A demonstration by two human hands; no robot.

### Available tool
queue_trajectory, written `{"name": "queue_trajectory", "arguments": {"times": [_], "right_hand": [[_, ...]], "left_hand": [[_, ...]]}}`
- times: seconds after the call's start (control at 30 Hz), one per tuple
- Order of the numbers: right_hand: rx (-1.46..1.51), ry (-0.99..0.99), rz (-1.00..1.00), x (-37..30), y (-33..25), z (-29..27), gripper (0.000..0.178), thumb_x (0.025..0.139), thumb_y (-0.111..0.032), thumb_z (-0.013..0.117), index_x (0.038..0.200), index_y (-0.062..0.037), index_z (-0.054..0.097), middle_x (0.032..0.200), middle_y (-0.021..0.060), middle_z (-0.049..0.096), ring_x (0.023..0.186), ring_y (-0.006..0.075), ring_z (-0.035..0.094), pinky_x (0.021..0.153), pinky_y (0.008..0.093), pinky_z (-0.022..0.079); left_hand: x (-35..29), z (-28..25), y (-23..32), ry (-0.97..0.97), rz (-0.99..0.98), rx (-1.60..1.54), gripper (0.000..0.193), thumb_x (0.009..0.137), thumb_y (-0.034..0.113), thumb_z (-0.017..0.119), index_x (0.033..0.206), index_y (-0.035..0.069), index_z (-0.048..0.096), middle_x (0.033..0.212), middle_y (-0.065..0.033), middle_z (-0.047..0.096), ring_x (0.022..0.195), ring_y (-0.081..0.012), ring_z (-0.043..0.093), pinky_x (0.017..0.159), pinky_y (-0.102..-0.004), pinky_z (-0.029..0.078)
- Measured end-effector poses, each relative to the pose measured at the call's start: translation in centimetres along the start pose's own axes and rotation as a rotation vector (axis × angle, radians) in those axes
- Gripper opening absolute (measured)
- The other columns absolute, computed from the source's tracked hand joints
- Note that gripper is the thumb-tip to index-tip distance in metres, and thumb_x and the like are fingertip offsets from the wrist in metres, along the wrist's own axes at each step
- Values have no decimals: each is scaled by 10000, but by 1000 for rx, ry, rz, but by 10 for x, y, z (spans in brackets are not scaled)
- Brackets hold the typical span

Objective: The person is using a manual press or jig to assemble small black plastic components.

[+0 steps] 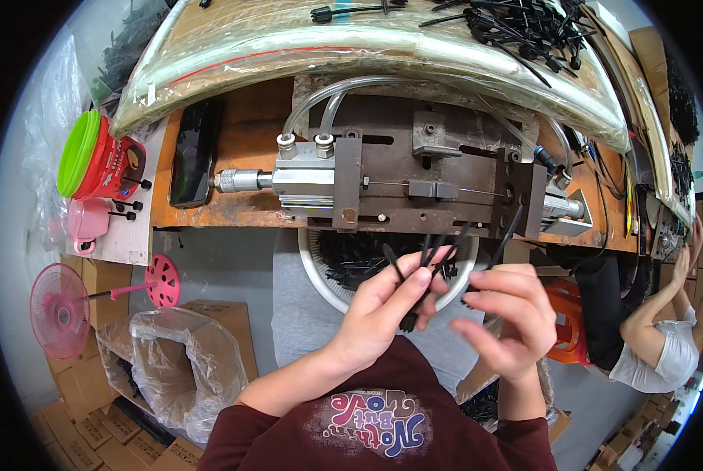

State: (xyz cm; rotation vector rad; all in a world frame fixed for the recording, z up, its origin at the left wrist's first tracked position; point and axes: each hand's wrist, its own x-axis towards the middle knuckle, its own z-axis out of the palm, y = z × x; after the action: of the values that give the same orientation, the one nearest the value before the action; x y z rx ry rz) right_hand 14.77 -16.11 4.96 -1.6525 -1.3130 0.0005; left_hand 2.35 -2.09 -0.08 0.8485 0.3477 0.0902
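Observation:
My left hand [383, 302] is closed around several thin black plastic rods with knobbed ends [408, 320], which fan out from the fingers. To its right, my right hand [520, 314] holds a single black rod [509, 234] between its fingers, the rod slanting up toward the metal fixture's right end; its thumb stands apart. Both hands are over my lap, beside a white-rimmed basin [314, 273] full of more black pieces. Just beyond them, the dark metal fixture [398, 217] lies on the bench, with a small grey block [434, 190] on a thin rod at its middle.
Air cylinders [304, 184] with clear hoses flank the fixture. A plastic-wrapped board [351, 47] above bears piled black parts [524, 35]. At left are a black phone [194, 153], red bucket [120, 169], pink cup [89, 221] and pink fan [60, 312]. Another person [657, 349] works at far right.

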Motion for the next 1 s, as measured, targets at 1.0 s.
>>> {"name": "queue_trajectory", "arguments": {"times": [1.0], "right_hand": [[-672,-237,57,31,12,37,226,722,-63,782,931,-39,700,1215,96,703,602,195,657,578,288,527]], "left_hand": [[-21,-6,15,72,231,-94,303,1091,264,409,1147,-7,534,916,-70,542,694,-105,545,593,-245,482]]}}
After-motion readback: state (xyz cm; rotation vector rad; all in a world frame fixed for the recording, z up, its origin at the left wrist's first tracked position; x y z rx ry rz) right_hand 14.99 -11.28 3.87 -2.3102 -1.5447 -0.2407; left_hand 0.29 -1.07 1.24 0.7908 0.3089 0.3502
